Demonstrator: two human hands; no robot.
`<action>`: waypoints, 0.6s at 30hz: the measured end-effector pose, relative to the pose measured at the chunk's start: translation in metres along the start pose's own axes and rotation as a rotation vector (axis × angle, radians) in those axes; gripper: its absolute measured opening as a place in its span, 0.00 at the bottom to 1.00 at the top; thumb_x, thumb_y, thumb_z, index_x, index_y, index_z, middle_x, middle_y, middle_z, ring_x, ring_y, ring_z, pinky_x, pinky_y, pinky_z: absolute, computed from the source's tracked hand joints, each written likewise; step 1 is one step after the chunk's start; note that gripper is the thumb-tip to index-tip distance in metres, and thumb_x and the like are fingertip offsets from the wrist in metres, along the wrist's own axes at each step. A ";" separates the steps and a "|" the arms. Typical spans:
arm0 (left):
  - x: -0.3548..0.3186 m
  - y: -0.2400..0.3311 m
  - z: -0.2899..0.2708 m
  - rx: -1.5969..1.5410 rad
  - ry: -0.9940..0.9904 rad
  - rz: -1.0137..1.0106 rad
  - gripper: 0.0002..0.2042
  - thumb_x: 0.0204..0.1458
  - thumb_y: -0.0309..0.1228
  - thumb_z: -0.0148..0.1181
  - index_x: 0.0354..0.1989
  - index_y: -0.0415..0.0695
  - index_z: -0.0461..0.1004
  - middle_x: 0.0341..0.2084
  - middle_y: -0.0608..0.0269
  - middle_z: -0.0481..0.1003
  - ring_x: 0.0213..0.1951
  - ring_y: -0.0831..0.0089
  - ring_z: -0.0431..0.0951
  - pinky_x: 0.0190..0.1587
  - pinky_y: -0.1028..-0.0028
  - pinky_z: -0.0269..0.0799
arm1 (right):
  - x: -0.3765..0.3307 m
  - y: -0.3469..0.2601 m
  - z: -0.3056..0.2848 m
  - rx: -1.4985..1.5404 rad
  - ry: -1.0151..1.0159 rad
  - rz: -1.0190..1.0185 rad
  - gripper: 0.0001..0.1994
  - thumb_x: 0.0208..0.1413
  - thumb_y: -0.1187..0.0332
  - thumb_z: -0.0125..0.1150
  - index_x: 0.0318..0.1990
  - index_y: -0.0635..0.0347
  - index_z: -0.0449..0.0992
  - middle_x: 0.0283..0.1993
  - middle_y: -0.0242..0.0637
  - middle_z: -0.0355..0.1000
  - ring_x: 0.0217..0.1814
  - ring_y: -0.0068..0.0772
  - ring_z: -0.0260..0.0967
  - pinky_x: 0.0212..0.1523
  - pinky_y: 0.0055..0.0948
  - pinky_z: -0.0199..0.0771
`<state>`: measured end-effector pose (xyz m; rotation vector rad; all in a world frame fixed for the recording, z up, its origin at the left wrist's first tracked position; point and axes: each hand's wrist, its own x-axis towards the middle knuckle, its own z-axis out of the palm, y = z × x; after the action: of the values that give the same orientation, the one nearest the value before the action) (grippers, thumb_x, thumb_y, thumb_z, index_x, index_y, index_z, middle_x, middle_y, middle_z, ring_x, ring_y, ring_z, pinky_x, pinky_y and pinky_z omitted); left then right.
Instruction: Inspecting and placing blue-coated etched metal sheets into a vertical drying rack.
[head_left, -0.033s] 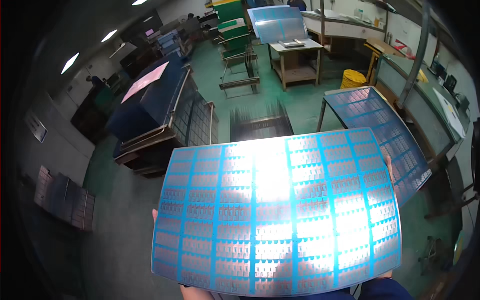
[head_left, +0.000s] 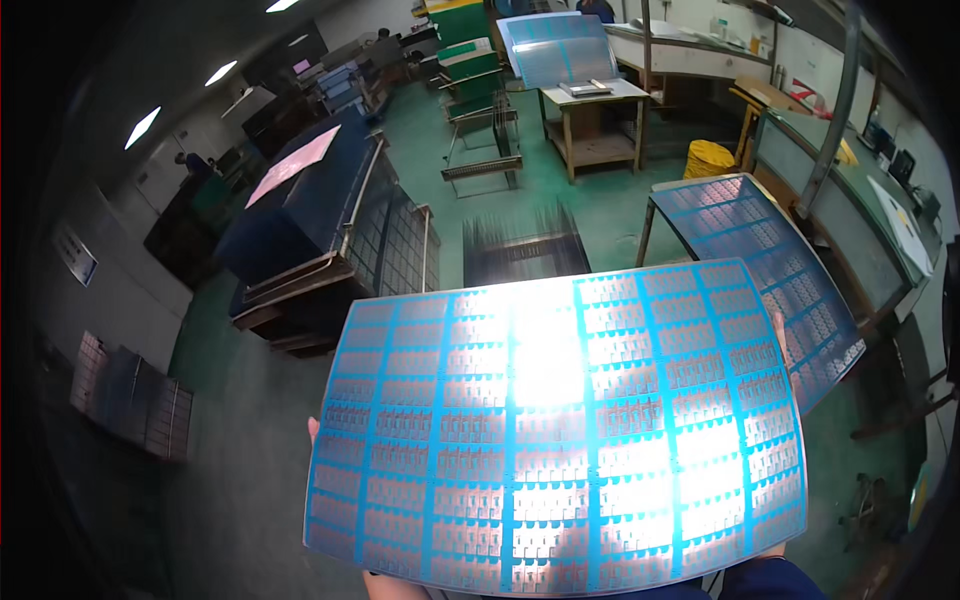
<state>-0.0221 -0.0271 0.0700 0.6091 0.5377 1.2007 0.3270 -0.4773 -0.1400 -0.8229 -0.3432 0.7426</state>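
A large, shiny circuit board panel spans the lower middle of the view, with blue lines dividing its rows of small copper-toned patterns. Glare whitens parts of its face. My left hand grips the panel's left edge; only fingertips show there. At the right edge, the fingers of my right hand are closed on the same panel. Most of both hands is hidden behind it. The panel is held up, its face tilted toward me.
A slanted stand at right bears a similar dark panel. Ahead is a rack with upright dark rods. A covered dark stack on a cart stands left. Farther off are a table and a yellow container.
The view has shifted very slightly, with the background and panel moving a few pixels to the right and down. My grip on the panel looks the same.
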 end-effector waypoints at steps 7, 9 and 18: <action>-0.009 -0.022 -0.059 0.078 -0.171 0.061 0.25 0.61 0.46 0.31 0.59 0.42 0.58 0.57 0.54 0.60 0.56 0.62 0.64 0.57 0.63 0.61 | 0.195 -0.029 0.192 0.058 -0.045 0.270 0.18 0.59 0.55 0.46 0.46 0.59 0.72 0.45 0.38 0.71 0.41 0.27 0.71 0.42 0.30 0.74; -0.005 -0.038 -0.072 0.123 -0.252 0.081 0.25 0.61 0.46 0.31 0.59 0.42 0.58 0.57 0.54 0.61 0.56 0.62 0.64 0.57 0.63 0.61 | 0.200 -0.031 0.182 0.031 -0.011 0.508 0.18 0.56 0.56 0.49 0.45 0.60 0.72 0.41 0.39 0.73 0.37 0.28 0.73 0.35 0.31 0.77; -0.021 -0.084 0.027 0.022 -0.105 -0.069 0.22 0.58 0.34 0.48 0.59 0.40 0.55 0.53 0.54 0.65 0.54 0.62 0.66 0.55 0.59 0.63 | 0.181 0.047 0.214 0.335 -0.266 0.241 0.25 0.52 0.75 0.56 0.58 0.66 0.56 0.56 0.45 0.62 0.57 0.43 0.63 0.57 0.43 0.64</action>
<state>0.0483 -0.0716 0.0330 0.6638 0.4796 1.0930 0.3159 -0.2124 -0.0386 -0.4513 -0.3476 1.1067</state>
